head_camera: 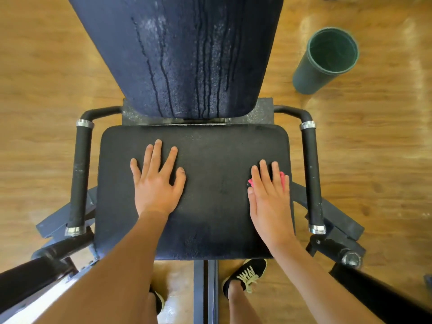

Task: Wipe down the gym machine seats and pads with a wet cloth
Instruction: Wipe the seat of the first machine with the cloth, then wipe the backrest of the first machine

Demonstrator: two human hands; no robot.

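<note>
Seat pad (pixel 210 206): black, textured, rounded-rectangular cushion lying flat at the centre of the machine, its surface darker and damp-looking toward the near edge. Back pad (pixel 177 54): dark blue-black upholstered panel rising beyond the far edge of the seat pad, streaked with vertical water runs and pale patches. Cloth (pixel 282 177): pink, mostly covered, pressed flat on the seat pad near its right edge.

Gym, padded machine seat (pixel 194 190), backrest (pixel 177 54), grip handles (pixel 79 176), wood-look floor (pixel 35 78)
</note>
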